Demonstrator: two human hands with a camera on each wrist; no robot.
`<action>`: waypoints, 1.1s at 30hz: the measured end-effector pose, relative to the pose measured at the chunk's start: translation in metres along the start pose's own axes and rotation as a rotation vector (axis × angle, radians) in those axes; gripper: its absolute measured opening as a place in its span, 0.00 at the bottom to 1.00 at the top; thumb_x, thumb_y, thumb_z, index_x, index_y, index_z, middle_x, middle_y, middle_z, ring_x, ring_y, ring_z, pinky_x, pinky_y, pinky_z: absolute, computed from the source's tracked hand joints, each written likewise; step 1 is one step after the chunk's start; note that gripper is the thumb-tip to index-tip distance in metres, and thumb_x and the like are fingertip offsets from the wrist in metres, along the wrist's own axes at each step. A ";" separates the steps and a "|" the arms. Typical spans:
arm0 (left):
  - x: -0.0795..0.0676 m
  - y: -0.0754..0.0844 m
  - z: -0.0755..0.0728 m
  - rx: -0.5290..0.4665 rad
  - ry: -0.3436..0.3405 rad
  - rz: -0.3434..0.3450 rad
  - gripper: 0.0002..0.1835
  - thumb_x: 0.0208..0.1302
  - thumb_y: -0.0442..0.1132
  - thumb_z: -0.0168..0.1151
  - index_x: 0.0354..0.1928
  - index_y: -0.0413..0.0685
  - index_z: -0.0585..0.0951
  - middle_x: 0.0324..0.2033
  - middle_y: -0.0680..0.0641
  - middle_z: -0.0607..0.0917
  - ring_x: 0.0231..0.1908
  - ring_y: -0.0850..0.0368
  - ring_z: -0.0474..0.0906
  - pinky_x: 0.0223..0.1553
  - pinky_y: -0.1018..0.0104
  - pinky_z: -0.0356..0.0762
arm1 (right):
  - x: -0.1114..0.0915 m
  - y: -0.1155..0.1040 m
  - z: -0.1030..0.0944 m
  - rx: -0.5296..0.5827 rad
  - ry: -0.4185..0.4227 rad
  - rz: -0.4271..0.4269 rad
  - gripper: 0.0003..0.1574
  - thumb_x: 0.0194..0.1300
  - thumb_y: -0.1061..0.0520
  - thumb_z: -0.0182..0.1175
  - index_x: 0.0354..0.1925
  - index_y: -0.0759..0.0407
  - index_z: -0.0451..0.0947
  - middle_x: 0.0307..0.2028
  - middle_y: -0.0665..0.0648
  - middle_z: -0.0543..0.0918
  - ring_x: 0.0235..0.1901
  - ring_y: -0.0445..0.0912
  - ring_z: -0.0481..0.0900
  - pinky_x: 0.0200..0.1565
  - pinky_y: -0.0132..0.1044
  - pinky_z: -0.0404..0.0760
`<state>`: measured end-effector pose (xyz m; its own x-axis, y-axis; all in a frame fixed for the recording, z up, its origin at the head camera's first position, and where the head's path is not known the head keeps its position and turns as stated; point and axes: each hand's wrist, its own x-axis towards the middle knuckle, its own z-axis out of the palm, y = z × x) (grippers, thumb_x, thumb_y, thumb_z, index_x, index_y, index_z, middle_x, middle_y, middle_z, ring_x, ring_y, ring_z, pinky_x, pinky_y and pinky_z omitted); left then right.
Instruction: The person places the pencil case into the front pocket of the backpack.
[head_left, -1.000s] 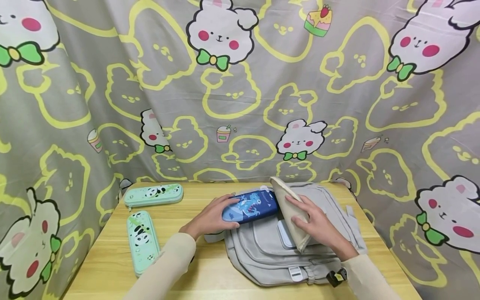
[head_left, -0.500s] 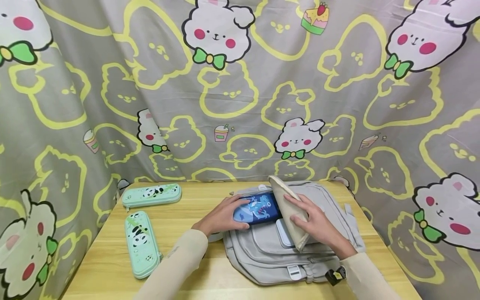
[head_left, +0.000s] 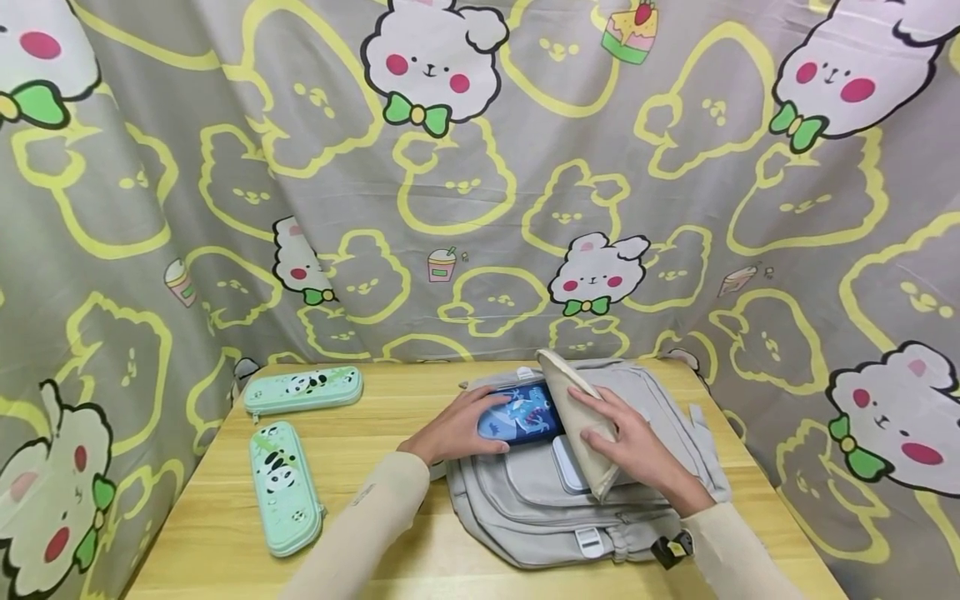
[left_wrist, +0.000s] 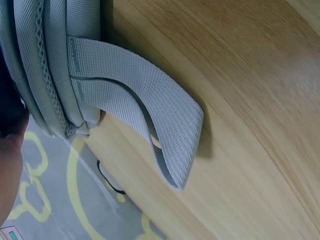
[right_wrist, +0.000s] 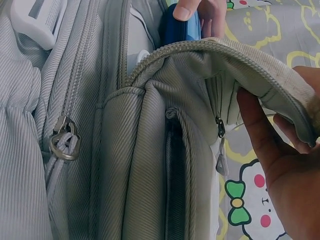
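Note:
A blue pencil case [head_left: 521, 412] with a dinosaur print is gripped at its near end by my left hand [head_left: 465, 425], thumb below and fingers above. Its far end goes under the lifted flap [head_left: 576, 425] of a grey backpack [head_left: 637, 392] lying on the table. My right hand [head_left: 633, 437] pinches that flap's edge and holds it raised. In the right wrist view the zippered flap [right_wrist: 220, 47] curves between thumb and fingers, and the blue case [right_wrist: 180, 27] shows at the opening. The left wrist view shows mostly a webbing strap [left_wrist: 150, 95].
Two mint-green panda pencil cases, one far [head_left: 303, 390] and one near [head_left: 285, 489], lie on the wooden table [head_left: 202, 517] at the left. A pale rectangular patch [head_left: 570, 467] sits on the bag front. A patterned curtain [head_left: 457, 183] stands behind the table.
My left hand has moved right and slid the blue pencil case farther under the flap. The right hand keeps holding the flap up, nearly still.

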<state>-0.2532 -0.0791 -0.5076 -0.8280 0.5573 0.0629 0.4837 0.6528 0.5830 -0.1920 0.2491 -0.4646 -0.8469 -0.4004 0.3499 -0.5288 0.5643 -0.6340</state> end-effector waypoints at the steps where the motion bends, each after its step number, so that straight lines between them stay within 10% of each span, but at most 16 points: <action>1: 0.001 0.000 0.001 -0.002 -0.001 0.003 0.45 0.65 0.62 0.77 0.82 0.63 0.71 0.84 0.44 0.64 0.84 0.39 0.58 0.79 0.33 0.65 | 0.000 -0.001 0.000 0.001 0.001 -0.001 0.39 0.75 0.61 0.69 0.80 0.51 0.73 0.75 0.60 0.74 0.58 0.47 0.77 0.52 0.35 0.83; 15: 0.004 -0.003 0.002 0.007 -0.041 0.019 0.46 0.66 0.63 0.76 0.82 0.61 0.70 0.86 0.44 0.59 0.84 0.39 0.57 0.79 0.35 0.66 | 0.000 0.004 -0.005 0.002 -0.011 0.047 0.41 0.75 0.61 0.70 0.81 0.50 0.71 0.77 0.63 0.71 0.60 0.52 0.77 0.52 0.36 0.84; 33: -0.009 -0.017 0.001 0.007 -0.006 0.033 0.46 0.66 0.63 0.77 0.83 0.64 0.70 0.86 0.45 0.60 0.84 0.41 0.58 0.79 0.38 0.66 | 0.036 -0.010 -0.027 -0.143 -0.155 0.017 0.31 0.75 0.59 0.70 0.73 0.55 0.80 0.82 0.71 0.61 0.78 0.76 0.62 0.63 0.71 0.79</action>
<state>-0.2539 -0.0943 -0.5190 -0.8099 0.5815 0.0770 0.5126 0.6378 0.5748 -0.2190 0.2484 -0.4266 -0.8428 -0.4900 0.2226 -0.5264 0.6645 -0.5304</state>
